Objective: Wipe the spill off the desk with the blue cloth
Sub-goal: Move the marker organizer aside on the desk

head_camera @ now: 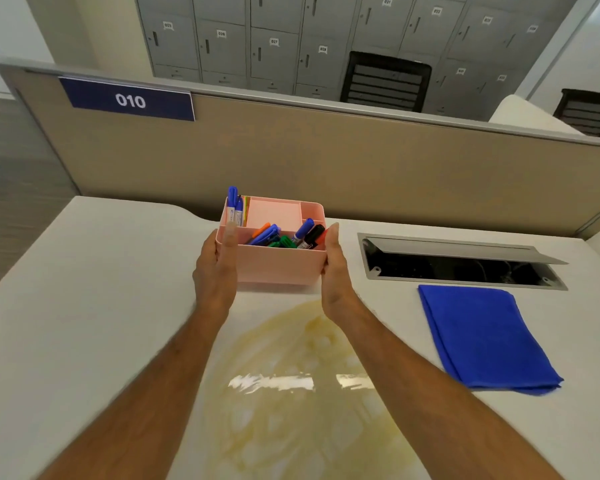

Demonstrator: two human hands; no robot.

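A wide yellowish spill (291,386) glistens on the white desk (84,289), spreading from the middle toward the near edge. The folded blue cloth (482,337) lies flat to the right of the spill, untouched. A pink organiser box (278,265) full of markers and sticky notes sits just beyond the spill's far edge. My left hand (215,268) grips its left side and my right hand (336,271) grips its right side. Whether the box is resting on the desk or lifted, I cannot tell.
An open cable hatch (458,265) with a raised grey lid lies behind the cloth. A beige partition (326,161) with a "010" sign closes off the desk's far side. Grey lockers and black chairs stand beyond it.
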